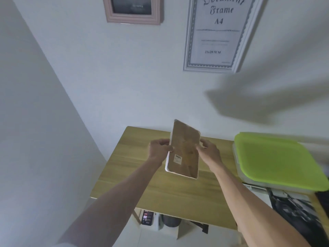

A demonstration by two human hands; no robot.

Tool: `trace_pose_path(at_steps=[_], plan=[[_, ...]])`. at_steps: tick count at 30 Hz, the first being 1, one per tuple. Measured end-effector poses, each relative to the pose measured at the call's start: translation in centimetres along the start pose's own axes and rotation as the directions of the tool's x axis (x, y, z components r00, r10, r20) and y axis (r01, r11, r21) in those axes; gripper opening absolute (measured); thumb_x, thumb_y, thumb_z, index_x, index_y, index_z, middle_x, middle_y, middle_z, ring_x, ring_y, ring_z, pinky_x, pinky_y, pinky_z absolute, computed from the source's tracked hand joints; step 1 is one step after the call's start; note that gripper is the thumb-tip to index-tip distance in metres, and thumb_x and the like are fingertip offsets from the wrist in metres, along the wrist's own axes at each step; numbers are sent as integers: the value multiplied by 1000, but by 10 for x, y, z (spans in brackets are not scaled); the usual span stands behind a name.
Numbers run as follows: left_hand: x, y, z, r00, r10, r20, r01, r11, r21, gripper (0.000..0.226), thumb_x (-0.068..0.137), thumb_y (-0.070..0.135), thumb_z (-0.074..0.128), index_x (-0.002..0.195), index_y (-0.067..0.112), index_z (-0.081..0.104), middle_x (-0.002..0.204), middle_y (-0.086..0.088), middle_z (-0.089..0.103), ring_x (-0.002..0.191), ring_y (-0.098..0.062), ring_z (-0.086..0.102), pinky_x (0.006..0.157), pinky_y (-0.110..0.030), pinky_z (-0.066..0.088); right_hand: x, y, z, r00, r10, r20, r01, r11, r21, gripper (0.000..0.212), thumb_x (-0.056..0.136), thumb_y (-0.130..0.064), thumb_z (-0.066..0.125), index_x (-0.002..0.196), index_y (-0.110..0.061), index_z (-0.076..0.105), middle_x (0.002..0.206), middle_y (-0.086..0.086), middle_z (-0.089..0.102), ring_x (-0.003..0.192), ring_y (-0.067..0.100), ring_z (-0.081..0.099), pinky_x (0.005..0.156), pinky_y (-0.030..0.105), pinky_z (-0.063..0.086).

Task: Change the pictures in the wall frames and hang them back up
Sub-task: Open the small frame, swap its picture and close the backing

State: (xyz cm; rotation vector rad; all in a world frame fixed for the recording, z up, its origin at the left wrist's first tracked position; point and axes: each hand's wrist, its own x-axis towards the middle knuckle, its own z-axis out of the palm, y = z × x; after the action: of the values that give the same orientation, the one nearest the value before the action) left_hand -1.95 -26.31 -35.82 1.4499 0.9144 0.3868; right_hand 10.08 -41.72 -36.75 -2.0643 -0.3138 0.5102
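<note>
Frame [183, 150] (brown back up) above wooden table [135, 168], both hands' fingers [164, 142] seemingly curled round its edges.

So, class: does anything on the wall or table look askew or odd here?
The white document frame still shows its stock "Document Frame A4" insert and looks slanted, though the wide lens may cause that. Both hands, left hand and right hand, hold a small frame back-side out.

white document frame [218, 32] at 1 o'clock: "Document Frame", "A4", "21x29.7CM" are read on its insert | pink frame [132, 9] at 12 o'clock: lettering blurred | sticker [178, 159] on held frame's brown back [185, 150]: print illegible
</note>
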Motion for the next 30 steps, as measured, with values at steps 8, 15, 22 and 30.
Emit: trace_pose_path(at_steps=[8,15,22,30], plan=[[-71,38,18,969,248,0,-247,967,68,29,70,11,70,79,38,74,77,16,75,74,-7,72,71,-31,60,-46,-89,-15,978,-206,-38,209,968,139,46,82,-43,71,125,-28,62,101,-16,66,100,12,66,89,35,55],[-112,58,47,903,367,222,-372,928,-20,29,70,16,83,92,34,76,87,10,74,82,-4,69,73,-20,49,-73,-94,-62,953,-171,-250,230,946,230,38,80,-15,70,117,-17,61,99,-3,72,88,14,69,67,19,49],[-73,109,70,734,679,-3,-627,680,379,47,86,26,72,131,20,59,126,-3,54,113,-19,55,94,-31,48,-68,-96,-157,951,-208,-227,290,854,433,46,70,-13,73,114,-26,67,94,4,77,92,30,72,88,52,57],[-58,221,125,725,647,236,-686,709,166,21,96,26,60,115,32,69,97,7,73,83,-13,67,80,-36,55,-29,-110,-281,902,-311,-299,427,744,515,36,88,-5,69,117,-26,68,99,6,75,92,27,67,80,42,54]])
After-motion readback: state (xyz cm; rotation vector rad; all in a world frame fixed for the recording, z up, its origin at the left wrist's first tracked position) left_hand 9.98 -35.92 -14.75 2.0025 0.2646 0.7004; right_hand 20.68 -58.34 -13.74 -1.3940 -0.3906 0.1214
